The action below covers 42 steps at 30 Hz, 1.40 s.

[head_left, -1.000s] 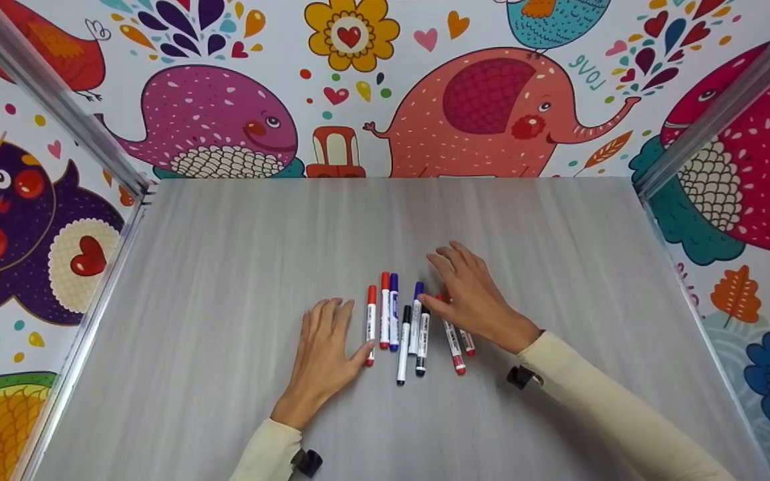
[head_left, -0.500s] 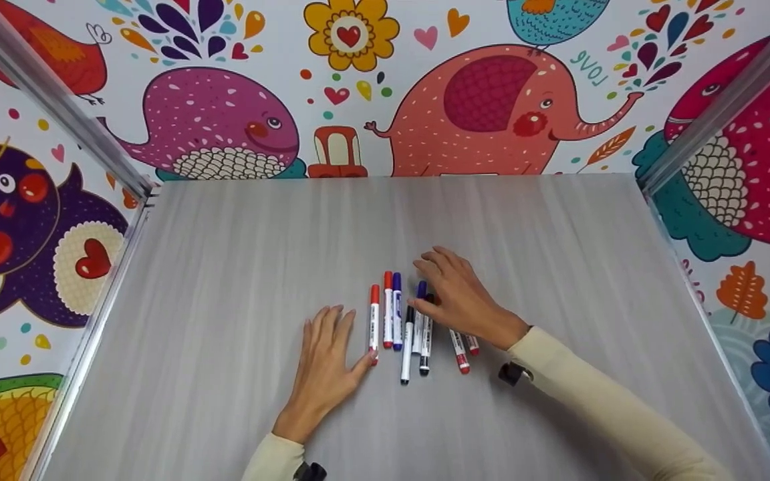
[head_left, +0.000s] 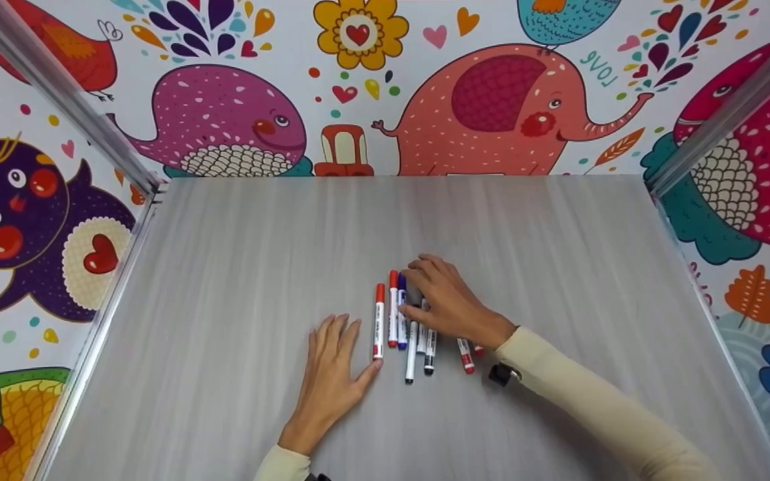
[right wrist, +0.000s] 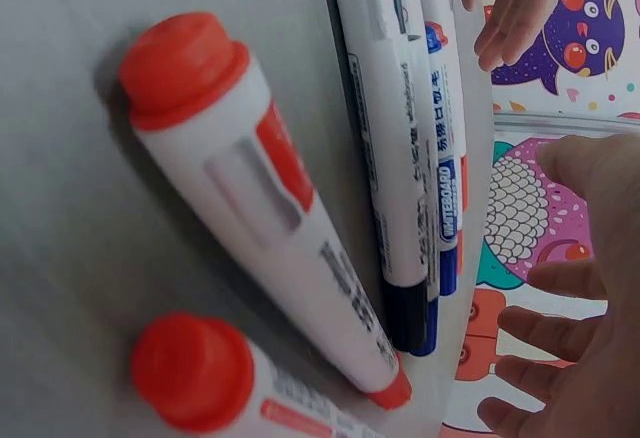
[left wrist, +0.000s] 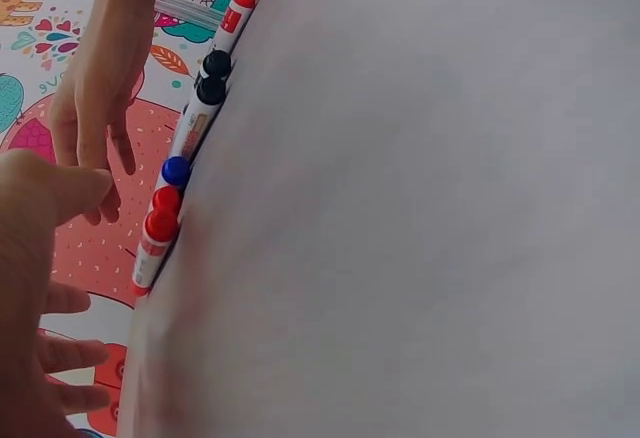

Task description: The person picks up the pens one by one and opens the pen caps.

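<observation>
Several whiteboard markers lie side by side on the grey table. In the head view my left hand (head_left: 331, 377) is spread with straight fingers, its thumb tip right at the near end of the leftmost red marker (head_left: 379, 324). Beside that marker lie another red marker (head_left: 393, 314) and a blue marker (head_left: 402, 331). Over the middle of the row my right hand (head_left: 452, 300) hovers with relaxed fingers, its thumb overlapping the blue marker. It partly hides two black markers (head_left: 411, 357). In the right wrist view two red markers (right wrist: 290, 218) lie closest, apart from the rest.
The grey wood-grain table (head_left: 238, 267) extends around the markers. Metal frame bars (head_left: 101, 314) edge it at left and right. Behind and beside it stand walls printed with cartoon animals, such as an elephant (head_left: 418, 120). A dark wrist camera (head_left: 504, 374) sits by the right sleeve.
My right hand has moved left across the markers, from the right-hand red ones to over the blue and black ones. My left thumb has slipped back slightly to the leftmost marker's end.
</observation>
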Motion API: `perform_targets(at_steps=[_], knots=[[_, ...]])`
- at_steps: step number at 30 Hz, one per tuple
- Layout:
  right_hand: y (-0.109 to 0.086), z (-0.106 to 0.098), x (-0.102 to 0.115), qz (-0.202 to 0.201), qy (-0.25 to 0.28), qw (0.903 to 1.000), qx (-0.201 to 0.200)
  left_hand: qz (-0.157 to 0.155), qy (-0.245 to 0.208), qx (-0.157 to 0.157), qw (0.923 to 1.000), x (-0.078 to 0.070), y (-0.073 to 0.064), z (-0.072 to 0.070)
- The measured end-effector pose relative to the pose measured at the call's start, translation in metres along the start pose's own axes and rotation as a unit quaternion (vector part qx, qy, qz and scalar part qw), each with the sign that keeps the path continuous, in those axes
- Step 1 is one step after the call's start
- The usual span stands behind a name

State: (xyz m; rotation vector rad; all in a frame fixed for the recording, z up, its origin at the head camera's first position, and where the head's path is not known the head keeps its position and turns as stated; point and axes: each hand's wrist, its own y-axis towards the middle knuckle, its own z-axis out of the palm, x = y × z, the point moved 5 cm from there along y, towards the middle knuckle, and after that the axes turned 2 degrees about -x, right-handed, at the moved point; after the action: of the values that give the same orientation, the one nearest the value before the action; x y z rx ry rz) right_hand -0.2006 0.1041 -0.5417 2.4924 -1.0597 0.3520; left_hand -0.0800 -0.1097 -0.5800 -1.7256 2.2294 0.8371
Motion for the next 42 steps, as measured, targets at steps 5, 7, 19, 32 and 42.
perform_targets(at_steps=[5,7,19,32,42], knots=[[0.003,0.007,0.003,0.004,-0.011,0.9999,0.009,-0.018,-0.005,0.016,0.9997,-0.001,-0.005,0.004],[0.005,0.01,0.004,0.006,-0.012,0.9998,0.016,-0.022,-0.007,0.018,0.9996,-0.001,-0.006,0.006],[0.016,0.027,0.008,0.005,-0.009,0.9992,0.038,0.004,-0.02,0.003,0.9998,-0.009,-0.012,0.011],[0.03,0.033,0.015,0.001,-0.007,0.9987,0.051,-0.004,-0.017,0.02,0.9996,-0.014,-0.01,0.02],[0.033,0.039,0.015,0.002,-0.002,0.9988,0.048,-0.01,-0.015,0.014,0.9997,-0.014,-0.009,0.021]])
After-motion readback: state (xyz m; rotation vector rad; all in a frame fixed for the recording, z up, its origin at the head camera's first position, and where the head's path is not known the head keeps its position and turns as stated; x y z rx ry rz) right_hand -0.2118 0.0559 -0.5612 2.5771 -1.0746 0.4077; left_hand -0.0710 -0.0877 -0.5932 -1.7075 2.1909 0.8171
